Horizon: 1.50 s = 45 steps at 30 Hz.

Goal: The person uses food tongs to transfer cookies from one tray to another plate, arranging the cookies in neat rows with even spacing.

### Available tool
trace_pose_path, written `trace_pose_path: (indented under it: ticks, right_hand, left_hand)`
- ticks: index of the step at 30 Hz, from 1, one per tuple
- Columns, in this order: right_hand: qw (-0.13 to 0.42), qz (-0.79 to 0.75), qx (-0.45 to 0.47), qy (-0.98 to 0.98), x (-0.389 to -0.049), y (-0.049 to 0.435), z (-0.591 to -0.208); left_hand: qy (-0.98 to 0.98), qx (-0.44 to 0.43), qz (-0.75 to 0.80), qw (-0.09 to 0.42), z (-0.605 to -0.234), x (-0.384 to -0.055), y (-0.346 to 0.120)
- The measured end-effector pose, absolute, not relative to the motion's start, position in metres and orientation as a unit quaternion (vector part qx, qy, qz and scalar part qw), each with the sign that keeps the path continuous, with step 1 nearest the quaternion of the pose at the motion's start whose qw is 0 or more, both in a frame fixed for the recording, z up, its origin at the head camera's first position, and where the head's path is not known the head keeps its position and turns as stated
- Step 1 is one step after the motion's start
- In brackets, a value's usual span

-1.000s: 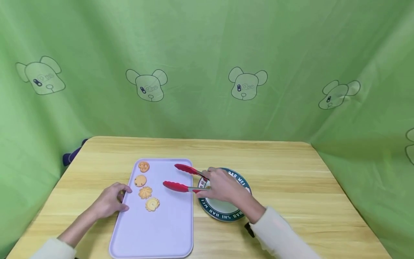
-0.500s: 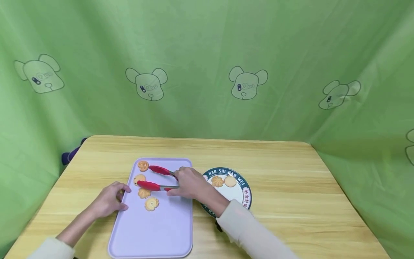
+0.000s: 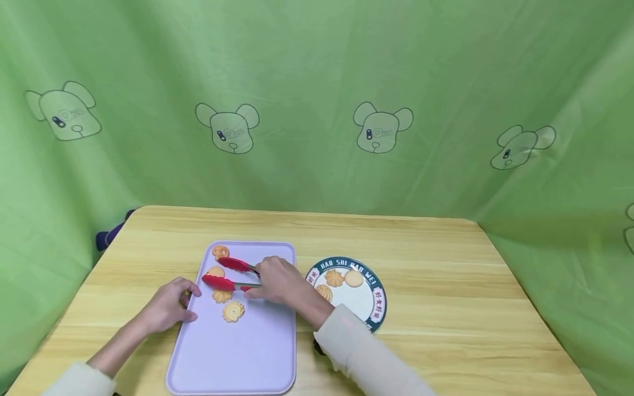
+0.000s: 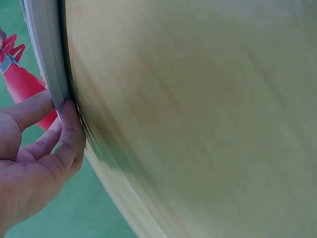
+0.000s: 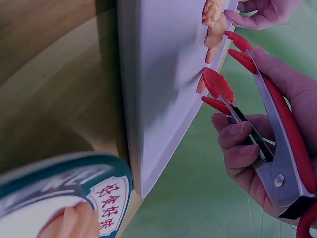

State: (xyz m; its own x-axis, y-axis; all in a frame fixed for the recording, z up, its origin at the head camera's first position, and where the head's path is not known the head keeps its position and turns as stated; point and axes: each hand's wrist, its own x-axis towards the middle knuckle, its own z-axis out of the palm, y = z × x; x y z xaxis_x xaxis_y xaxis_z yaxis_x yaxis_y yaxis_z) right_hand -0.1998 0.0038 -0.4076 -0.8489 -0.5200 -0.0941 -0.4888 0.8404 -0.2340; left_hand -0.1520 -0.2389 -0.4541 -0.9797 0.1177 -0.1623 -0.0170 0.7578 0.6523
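My left hand [image 3: 168, 307] pinches the left rim of a lilac tray [image 3: 233, 357] between thumb and fingers, as the left wrist view shows. My right hand [image 3: 281, 283] grips red-tipped metal tongs [image 5: 275, 148] above the tray, their two ends spread apart. A round cookie [image 3: 216, 271] lies between the tong ends, partly covered by the lower one. Behind it is a pretzel-shaped cookie [image 3: 220, 252], close to the upper end. Nearer the front lie a flower-shaped cookie [image 3: 222, 296] and a pale ruffled cookie [image 3: 233, 312].
Right of the tray stands a round plate [image 3: 378, 302] with a green lettered rim. It bears a ridged cookie [image 3: 334, 278], a plain round cookie [image 3: 354, 278] and a swirled cookie [image 3: 324, 292]. My right forearm passes over its front-left part. Green curtains surround the wooden table [image 3: 446, 308].
My right hand has carried the spread tongs leftward from over the plate to the cookies on the tray. Cookies on the plate have come into view. My left hand has stayed at the rim.
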Motion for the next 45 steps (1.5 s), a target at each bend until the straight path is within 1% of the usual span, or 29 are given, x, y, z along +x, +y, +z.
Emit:
trace_pose_path:
  ticks: [14,25,32,45]
  right_hand:
    - [0.088,-0.085,-0.246,0.961,-0.199,-0.007,-0.403]
    - [0.075,-0.09,-0.252,0.961,-0.199,0.0,-0.403]
    - [0.056,-0.077,-0.271,0.958,-0.198,0.013,-0.396]
    - [0.05,-0.089,-0.283,0.954,-0.186,0.062,-0.38]
  left_hand:
    - [0.934,0.024,0.342,0.101,-0.453,-0.153,-0.239]
    - [0.934,0.029,0.342,0.099,-0.454,-0.153,-0.239]
    - [0.935,0.035,0.341,0.095,-0.453,-0.152,-0.24]
    - [0.932,0.034,0.348,0.092,-0.454,-0.152,-0.239]
